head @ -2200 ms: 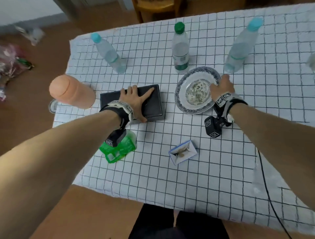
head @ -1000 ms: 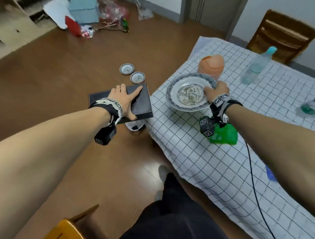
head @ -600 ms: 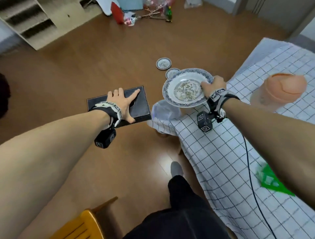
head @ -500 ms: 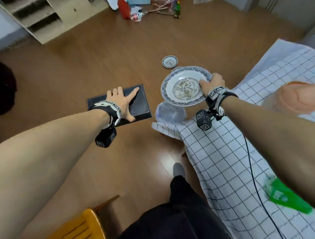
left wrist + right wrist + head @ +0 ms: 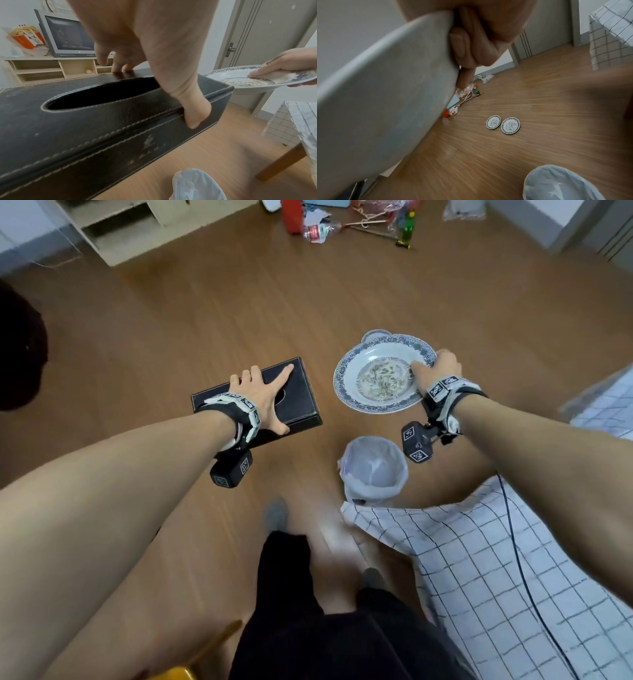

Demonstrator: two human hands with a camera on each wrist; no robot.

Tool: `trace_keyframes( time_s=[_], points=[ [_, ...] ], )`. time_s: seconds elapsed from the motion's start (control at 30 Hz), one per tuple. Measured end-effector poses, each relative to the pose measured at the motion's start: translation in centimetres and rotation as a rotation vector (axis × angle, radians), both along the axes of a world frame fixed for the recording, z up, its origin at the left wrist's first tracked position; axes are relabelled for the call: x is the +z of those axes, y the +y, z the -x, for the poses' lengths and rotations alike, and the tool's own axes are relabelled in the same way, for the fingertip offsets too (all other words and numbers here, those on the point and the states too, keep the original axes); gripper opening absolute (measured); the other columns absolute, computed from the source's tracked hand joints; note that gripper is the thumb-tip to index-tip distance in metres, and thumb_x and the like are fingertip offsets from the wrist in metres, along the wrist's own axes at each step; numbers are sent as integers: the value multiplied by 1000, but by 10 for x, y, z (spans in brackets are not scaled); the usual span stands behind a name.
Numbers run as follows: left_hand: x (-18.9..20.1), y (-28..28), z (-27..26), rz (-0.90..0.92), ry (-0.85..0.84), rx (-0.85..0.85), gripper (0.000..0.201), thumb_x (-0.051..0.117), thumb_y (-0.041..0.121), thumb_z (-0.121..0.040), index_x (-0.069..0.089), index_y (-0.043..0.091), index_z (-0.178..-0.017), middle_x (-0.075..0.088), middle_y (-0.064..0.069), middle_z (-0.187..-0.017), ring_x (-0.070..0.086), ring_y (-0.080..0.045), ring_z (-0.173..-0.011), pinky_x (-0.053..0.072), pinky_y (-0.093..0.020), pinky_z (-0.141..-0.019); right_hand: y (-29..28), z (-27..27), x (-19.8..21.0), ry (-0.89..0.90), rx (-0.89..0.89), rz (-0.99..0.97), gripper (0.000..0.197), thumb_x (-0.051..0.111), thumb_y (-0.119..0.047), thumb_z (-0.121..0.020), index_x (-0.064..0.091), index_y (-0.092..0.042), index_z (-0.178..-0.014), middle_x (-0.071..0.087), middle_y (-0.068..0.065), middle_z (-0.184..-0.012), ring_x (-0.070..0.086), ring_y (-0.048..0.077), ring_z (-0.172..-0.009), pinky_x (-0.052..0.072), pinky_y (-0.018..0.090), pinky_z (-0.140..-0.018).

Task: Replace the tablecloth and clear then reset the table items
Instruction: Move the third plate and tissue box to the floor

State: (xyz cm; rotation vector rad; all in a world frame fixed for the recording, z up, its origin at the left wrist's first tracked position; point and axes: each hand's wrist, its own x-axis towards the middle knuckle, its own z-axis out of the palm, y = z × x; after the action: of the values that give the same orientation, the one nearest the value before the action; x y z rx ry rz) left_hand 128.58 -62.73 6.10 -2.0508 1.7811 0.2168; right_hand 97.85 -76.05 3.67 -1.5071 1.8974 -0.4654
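My left hand [image 5: 262, 392] spans the top of a black leather tissue box [image 5: 298, 398], thumb hooked over the near long edge and fingers curled over the far one, carrying it in the air above the wooden floor [image 5: 205, 302]. In the left wrist view the oval slot in the box's lid shows only darkness inside, so I cannot tell whether any tissues are in it. My palm covers one end of that slot.

My right hand [image 5: 433, 371] pinches the rim of a blue-patterned plate [image 5: 349, 378], thumb on top and fingers curled underneath. The plate holds a scatter of pale scraps in its well; what they are is too small to make out. From the right wrist view only the plate's plain grey underside shows, blurred and filling the left side.

Below and between my hands stands a small bin lined with a white bag [image 5: 375, 470], on the floor; its inside looks pale, and I cannot see any contents. Just beyond my right hand, the plate hides all but a sliver of a small dish [image 5: 371, 335]; the right wrist view shows two small patterned dishes [image 5: 503, 125] lying side by side on the floor.

The checked tablecloth [image 5: 479, 559] hangs over the surface under my right forearm, cut off at the frame's right edge.
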Motion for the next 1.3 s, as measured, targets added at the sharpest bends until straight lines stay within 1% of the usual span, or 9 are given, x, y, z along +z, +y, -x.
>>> trace_keyframes(
  time_s=[0.2,0.33,0.43,0.57,0.83,0.9,1.07,1.17,1.3],
  points=[
    [-34,-102,-88,-34,-31,-102,137,74,75,-50,-17,43,-148,32,-24,-135,38,-40,-121,31,-50,-102,-62,-66,-27,-16,-144,-20,34,56,-36,-84,57,-9,-104,59,5,-96,55,27,-83,41,31,-68],
    [-52,-182,-141,-36,-81,-286,139,72,78,-49,-18,41,-148,32,-24,-135,38,-39,-120,32,-50,-102,-97,-97,-45,-3,-317,-34,34,57,-38,-82,57,-10,-102,61,5,-95,56,26,-83,43,31,-68],
    [-63,-230,-160,-56,-80,-398,140,72,78,-48,-17,40,-149,34,-23,-131,40,-38,-117,34,-49,-100,-112,-109,-59,10,-450,-59,35,57,-37,-81,55,-9,-102,62,8,-98,56,27,-83,46,34,-69],
    [-81,-293,-163,-110,-72,-481,142,73,78,-48,-20,41,-147,30,-25,-138,37,-40,-122,32,-49,-102,-136,-112,-85,21,-590,-120,32,58,-35,-83,50,-10,-100,60,10,-99,57,29,-87,50,41,-77],
    [-147,-431,-130,-184,-103,-697,141,77,72,-51,-20,40,-148,22,-29,-144,30,-43,-129,28,-52,-107,-220,-112,-165,-72,-776,-216,24,57,-32,-87,48,-13,-99,57,5,-98,53,25,-80,42,30,-64],
    [-173,-469,-119,-221,-105,-744,141,77,71,-52,-21,40,-148,20,-30,-146,29,-44,-131,26,-53,-108,-251,-112,-193,-85,-811,-251,26,57,-33,-87,50,-12,-102,55,5,-98,51,25,-81,40,30,-64],
    [-243,-555,-98,-261,-50,-806,142,78,70,-51,-20,41,-149,18,-31,-148,26,-45,-134,27,-53,-109,-315,-117,-261,-135,-931,-288,37,59,-34,-87,54,-10,-115,60,4,-104,57,24,-86,50,33,-75],
    [-292,-597,-93,-254,-10,-801,141,78,71,-50,-18,41,-149,23,-30,-144,31,-44,-129,31,-52,-106,-344,-123,-306,-144,-1002,-285,35,59,-35,-86,55,-12,-113,61,3,-103,59,24,-87,54,38,-82],
    [-364,-648,-92,-292,-13,-845,142,78,72,-49,-19,42,-148,24,-29,-141,32,-44,-127,31,-53,-105,-374,-135,-376,-152,-1088,-309,31,59,-36,-88,54,-12,-108,60,4,-104,59,24,-89,53,37,-81]
  ],
)
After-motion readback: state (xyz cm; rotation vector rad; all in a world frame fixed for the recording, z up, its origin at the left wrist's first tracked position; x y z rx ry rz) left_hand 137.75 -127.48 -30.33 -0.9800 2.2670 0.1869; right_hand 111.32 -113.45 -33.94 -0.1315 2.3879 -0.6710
